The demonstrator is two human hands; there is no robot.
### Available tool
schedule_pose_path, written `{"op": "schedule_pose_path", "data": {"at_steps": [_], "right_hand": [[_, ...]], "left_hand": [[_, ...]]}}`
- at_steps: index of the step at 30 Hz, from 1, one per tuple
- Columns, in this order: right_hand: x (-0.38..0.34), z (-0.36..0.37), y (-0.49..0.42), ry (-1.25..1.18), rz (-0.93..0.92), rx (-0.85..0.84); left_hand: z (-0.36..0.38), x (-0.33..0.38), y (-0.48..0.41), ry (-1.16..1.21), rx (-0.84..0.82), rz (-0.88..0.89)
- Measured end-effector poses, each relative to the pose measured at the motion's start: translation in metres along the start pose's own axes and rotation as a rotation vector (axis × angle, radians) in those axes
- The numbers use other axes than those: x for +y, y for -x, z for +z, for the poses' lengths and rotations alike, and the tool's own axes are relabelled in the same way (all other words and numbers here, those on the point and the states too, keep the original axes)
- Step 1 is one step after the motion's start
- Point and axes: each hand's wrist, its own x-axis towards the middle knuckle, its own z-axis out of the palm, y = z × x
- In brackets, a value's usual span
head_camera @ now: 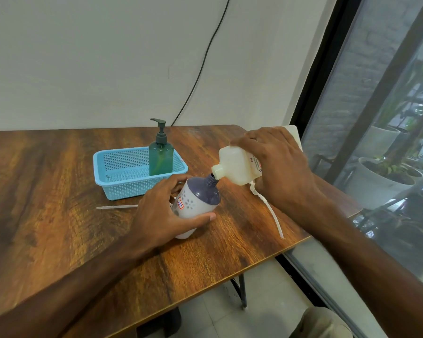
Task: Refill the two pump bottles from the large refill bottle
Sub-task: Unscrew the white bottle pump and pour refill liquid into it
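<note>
- The right hand [279,162] covers the rear half of the refill bottle [232,164]; its label print is too small to read.
- The left hand [161,213] hides one side of the purple-topped pump bottle [200,196].
- The table [47,191] is cut off at its left end.

Soft daylight comes in through the big window [347,106] on the right, so the room is bright but not harsh. The white refill bottle [232,164] in the right hand [276,162] looks pale and bright. A faint shadow lies on the table [59,181] under the left hand [161,211] and the purple pump bottle [198,198]. The window frame [320,69] leans and bends near the edge. The plants [388,167] outside look fuzzy.
</note>
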Motion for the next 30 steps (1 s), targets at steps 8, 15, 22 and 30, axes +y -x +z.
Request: {"op": "schedule_pose_path", "data": {"at_steps": [8,15,22,30], "right_hand": [[-0.0018,-0.0025,-0.0019,0.018,-0.016,0.006],[-0.0024,-0.0032,-0.0022,0.028,-0.023,-0.004],[-0.0038,-0.0044,-0.0027,0.041,-0.035,0.001],[-0.0055,-0.0064,-0.0057,0.062,-0.058,0.006]], "left_hand": [[0.0004,0.0014,-0.0001,0.012,0.009,-0.001],[0.0002,-0.0007,-0.0002,0.010,0.010,-0.004],[-0.0005,0.0006,0.0002,0.008,0.002,-0.008],[-0.0008,0.0021,-0.0002,0.012,0.002,-0.018]]}}
